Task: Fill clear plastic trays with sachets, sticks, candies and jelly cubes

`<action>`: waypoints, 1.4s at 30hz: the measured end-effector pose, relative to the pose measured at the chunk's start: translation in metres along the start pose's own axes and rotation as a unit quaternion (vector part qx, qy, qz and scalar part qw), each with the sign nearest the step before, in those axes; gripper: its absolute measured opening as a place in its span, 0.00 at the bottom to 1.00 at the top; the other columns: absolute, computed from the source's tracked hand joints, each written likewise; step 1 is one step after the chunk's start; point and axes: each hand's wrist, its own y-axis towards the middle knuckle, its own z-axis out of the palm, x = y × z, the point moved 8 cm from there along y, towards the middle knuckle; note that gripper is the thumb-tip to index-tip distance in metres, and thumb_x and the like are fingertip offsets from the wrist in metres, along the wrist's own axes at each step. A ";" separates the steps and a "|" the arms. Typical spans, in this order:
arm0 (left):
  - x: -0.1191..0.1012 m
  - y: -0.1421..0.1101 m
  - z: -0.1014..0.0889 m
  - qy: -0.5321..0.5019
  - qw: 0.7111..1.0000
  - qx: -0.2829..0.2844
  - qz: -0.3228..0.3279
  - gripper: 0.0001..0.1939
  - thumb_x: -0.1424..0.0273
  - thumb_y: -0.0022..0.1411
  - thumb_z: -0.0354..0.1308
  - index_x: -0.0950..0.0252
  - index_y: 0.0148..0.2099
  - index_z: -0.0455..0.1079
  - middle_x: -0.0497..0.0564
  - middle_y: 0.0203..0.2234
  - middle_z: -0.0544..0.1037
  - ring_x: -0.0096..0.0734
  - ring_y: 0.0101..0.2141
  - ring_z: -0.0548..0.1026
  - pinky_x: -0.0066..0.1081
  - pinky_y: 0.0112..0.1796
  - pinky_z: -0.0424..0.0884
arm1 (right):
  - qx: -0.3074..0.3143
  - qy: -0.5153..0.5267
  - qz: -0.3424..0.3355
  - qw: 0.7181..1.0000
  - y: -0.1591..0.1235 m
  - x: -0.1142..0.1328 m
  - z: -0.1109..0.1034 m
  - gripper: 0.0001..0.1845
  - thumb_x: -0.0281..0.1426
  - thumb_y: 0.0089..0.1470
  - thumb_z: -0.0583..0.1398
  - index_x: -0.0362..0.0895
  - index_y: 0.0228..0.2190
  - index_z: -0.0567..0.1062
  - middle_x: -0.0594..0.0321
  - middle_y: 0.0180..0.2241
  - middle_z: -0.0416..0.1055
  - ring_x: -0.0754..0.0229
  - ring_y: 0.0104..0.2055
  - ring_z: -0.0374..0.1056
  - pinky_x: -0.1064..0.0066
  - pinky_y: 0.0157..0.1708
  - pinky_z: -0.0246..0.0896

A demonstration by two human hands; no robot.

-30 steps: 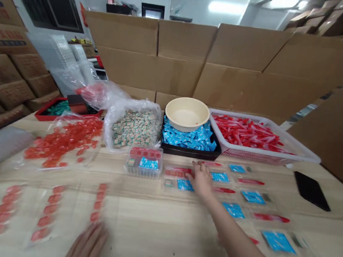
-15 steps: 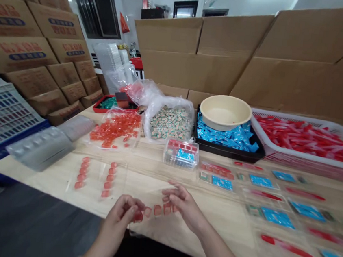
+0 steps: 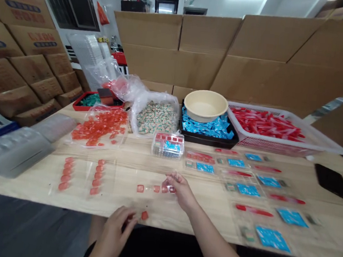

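The left hand (image 3: pixel 114 235) is hanging low at about seven o'clock from the view's centre, its fingers curling inward. The right hand (image 3: pixel 181 193) is stretching forward just below centre, its fingertips bunching toward ten o'clock, while the bare right forearm (image 3: pixel 217 247) is slanting up from five o'clock.

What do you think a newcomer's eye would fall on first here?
Likely the colour at the back: a white basket of red sticks on the right, beside a cream bowl resting on blue sachets. Then the wall of cardboard boxes behind, and the row of small red squares near the right hand.
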 end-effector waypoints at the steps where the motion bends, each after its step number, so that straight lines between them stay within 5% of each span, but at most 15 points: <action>1: -0.008 0.001 0.008 0.012 1.000 0.008 0.009 0.09 0.67 0.58 0.48 0.62 0.37 0.68 0.51 0.29 0.72 0.30 0.31 0.71 0.30 0.33 0.69 | -0.011 -0.023 -0.026 0.999 -0.002 0.007 -0.005 0.17 0.41 0.41 0.60 0.42 0.31 0.67 0.64 0.22 0.70 0.64 0.21 0.65 0.74 0.21 0.54; 4: -0.025 0.010 0.025 0.056 0.997 0.032 0.038 0.12 0.70 0.56 0.50 0.61 0.43 0.66 0.53 0.36 0.71 0.33 0.37 0.70 0.34 0.39 0.68 | -0.064 -0.157 -0.175 0.970 -0.016 0.039 -0.020 0.11 0.37 0.48 0.56 0.43 0.32 0.68 0.60 0.28 0.71 0.60 0.30 0.67 0.68 0.30 0.60; 7: -0.025 0.017 0.034 0.069 0.994 0.074 0.039 0.13 0.75 0.54 0.49 0.61 0.41 0.68 0.53 0.36 0.71 0.34 0.38 0.69 0.35 0.40 0.67 | -0.017 -0.375 -0.337 0.863 -0.042 0.057 -0.014 0.09 0.32 0.51 0.53 0.45 0.35 0.71 0.58 0.35 0.71 0.57 0.41 0.64 0.61 0.42 0.57; 9: -0.020 0.019 0.035 0.032 0.995 0.093 0.024 0.12 0.77 0.53 0.48 0.62 0.38 0.69 0.52 0.34 0.71 0.32 0.37 0.69 0.33 0.40 0.67 | 0.065 -0.491 -0.380 0.781 -0.057 0.046 -0.005 0.12 0.32 0.52 0.54 0.46 0.39 0.71 0.57 0.38 0.71 0.55 0.45 0.61 0.57 0.45 0.55; 11: -0.014 0.019 0.032 -0.028 0.995 0.092 0.003 0.13 0.78 0.52 0.48 0.63 0.38 0.69 0.51 0.32 0.72 0.31 0.35 0.70 0.32 0.39 0.67 | 0.121 -0.551 -0.378 0.734 -0.069 0.032 -0.002 0.19 0.36 0.49 0.57 0.46 0.44 0.68 0.55 0.43 0.68 0.51 0.49 0.58 0.54 0.47 0.53; 13: -0.011 0.020 0.029 -0.094 0.992 0.082 -0.020 0.13 0.78 0.53 0.47 0.63 0.39 0.68 0.50 0.31 0.72 0.29 0.33 0.71 0.30 0.37 0.68 | 0.130 -0.559 -0.353 0.739 -0.079 0.026 0.000 0.25 0.40 0.46 0.58 0.44 0.47 0.66 0.53 0.46 0.65 0.48 0.50 0.56 0.52 0.48 0.50; 19: -0.043 0.031 0.027 -0.153 0.986 0.060 0.022 0.06 0.75 0.56 0.47 0.65 0.32 0.65 0.49 0.28 0.69 0.27 0.31 0.68 0.28 0.33 0.66 | 0.102 -0.283 -0.152 0.942 -0.080 0.014 0.024 0.12 0.35 0.52 0.52 0.45 0.36 0.71 0.59 0.31 0.70 0.58 0.34 0.66 0.64 0.36 0.61; 23: -0.064 0.047 0.030 -0.125 0.989 0.040 0.064 0.05 0.73 0.57 0.48 0.65 0.29 0.63 0.48 0.25 0.67 0.26 0.28 0.67 0.27 0.30 0.65 | 0.113 -0.078 -0.012 0.990 -0.065 -0.002 0.028 0.09 0.37 0.44 0.60 0.44 0.25 0.69 0.65 0.23 0.68 0.62 0.25 0.65 0.68 0.27 0.61; 25: -0.068 0.056 0.034 -0.106 0.989 0.040 0.099 0.05 0.73 0.58 0.48 0.65 0.30 0.63 0.49 0.27 0.68 0.27 0.30 0.67 0.28 0.32 0.66 | 0.110 -0.065 0.002 0.992 -0.055 0.001 0.020 0.09 0.36 0.42 0.61 0.44 0.25 0.67 0.65 0.23 0.67 0.63 0.24 0.63 0.69 0.27 0.61; 28: -0.061 0.070 0.040 -0.043 0.991 0.040 0.123 0.10 0.72 0.57 0.49 0.65 0.43 0.63 0.53 0.35 0.69 0.31 0.37 0.68 0.32 0.38 0.66 | 0.030 -0.204 -0.094 0.974 -0.031 0.023 -0.003 0.06 0.33 0.44 0.58 0.44 0.25 0.67 0.64 0.24 0.66 0.63 0.25 0.62 0.69 0.28 0.59; 31: -0.048 0.072 0.048 0.065 0.986 0.070 0.140 0.20 0.71 0.55 0.52 0.65 0.51 0.59 0.56 0.46 0.66 0.37 0.47 0.63 0.39 0.46 0.61 | -0.057 -0.412 -0.211 0.885 -0.009 0.042 -0.009 0.03 0.27 0.47 0.54 0.43 0.27 0.68 0.61 0.27 0.65 0.60 0.31 0.61 0.67 0.34 0.58; 33: -0.044 0.066 0.056 0.124 0.972 0.116 0.161 0.22 0.69 0.54 0.54 0.64 0.52 0.59 0.55 0.50 0.64 0.40 0.51 0.59 0.41 0.50 0.57 | -0.053 -0.513 -0.229 0.826 0.004 0.037 -0.001 0.08 0.23 0.47 0.52 0.42 0.29 0.70 0.59 0.29 0.66 0.58 0.35 0.61 0.66 0.37 0.57; 36: -0.046 0.055 0.061 0.167 0.960 0.148 0.170 0.25 0.64 0.53 0.55 0.62 0.53 0.58 0.53 0.51 0.63 0.41 0.52 0.57 0.41 0.51 0.55 | -0.029 -0.597 -0.216 0.772 0.012 0.024 0.010 0.11 0.21 0.47 0.51 0.42 0.32 0.71 0.57 0.31 0.67 0.57 0.36 0.61 0.66 0.37 0.57; 38: -0.050 0.054 0.062 0.179 0.961 0.140 0.161 0.25 0.63 0.53 0.55 0.62 0.53 0.58 0.52 0.48 0.65 0.40 0.49 0.59 0.40 0.50 0.55 | -0.019 -0.603 -0.214 0.768 0.010 0.021 0.012 0.12 0.21 0.47 0.52 0.42 0.33 0.71 0.57 0.31 0.67 0.57 0.36 0.61 0.67 0.38 0.57; 42: -0.059 0.063 0.070 0.201 0.960 0.121 0.154 0.24 0.60 0.53 0.54 0.63 0.51 0.60 0.53 0.42 0.67 0.38 0.43 0.62 0.39 0.46 0.57 | 0.013 -0.537 -0.223 0.813 0.005 0.021 0.008 0.11 0.22 0.46 0.53 0.43 0.33 0.70 0.60 0.31 0.68 0.59 0.36 0.62 0.69 0.38 0.57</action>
